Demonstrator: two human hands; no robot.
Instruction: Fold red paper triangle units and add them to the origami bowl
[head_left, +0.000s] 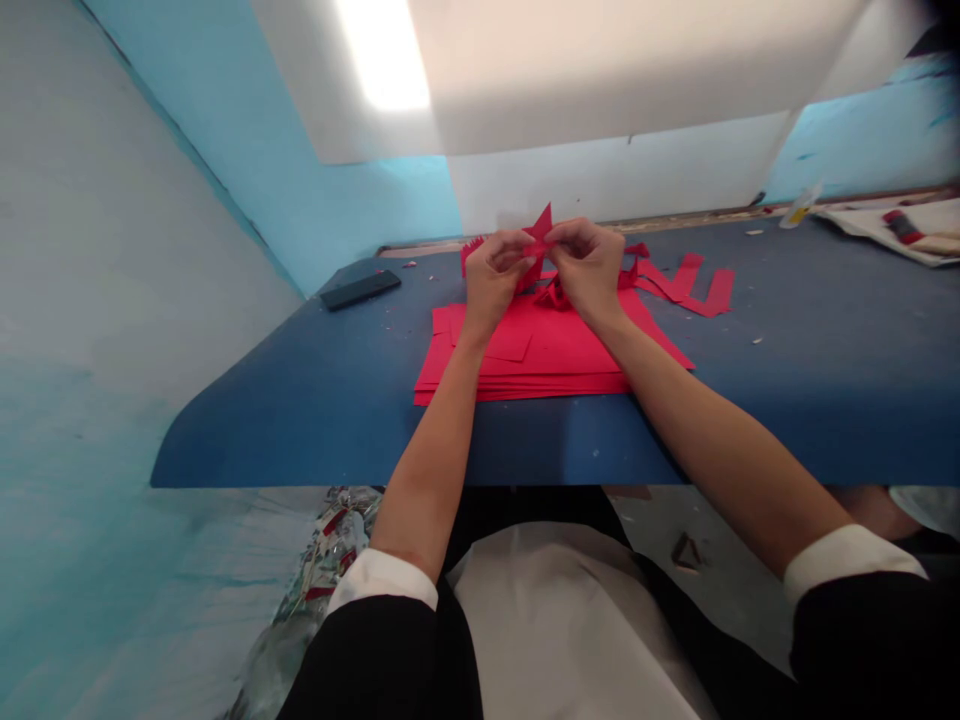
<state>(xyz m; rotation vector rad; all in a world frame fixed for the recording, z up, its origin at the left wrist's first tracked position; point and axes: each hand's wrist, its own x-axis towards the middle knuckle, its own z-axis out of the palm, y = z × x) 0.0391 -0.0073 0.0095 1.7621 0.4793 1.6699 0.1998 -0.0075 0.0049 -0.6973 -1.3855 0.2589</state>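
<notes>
The left hand [496,270] and the right hand [592,262] are pinched on a pointed red paper piece [543,224] at the far end of the red sheets [570,352] on the tabletop [300,390]; fingers cover its middle, leaving its full shape undetermined. Folded red paper [553,296] between the wrists is partly hidden, while a whitish sheet [862,226] at far right runs out of view.

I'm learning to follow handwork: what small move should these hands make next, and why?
Probably a gentle press with the right hand where its fingertips meet the red paper piece, while the left hand steadies it. Both hands seem to pinch it, close together, and its pointed end juts up between them, so a light press looks easiest.
</notes>
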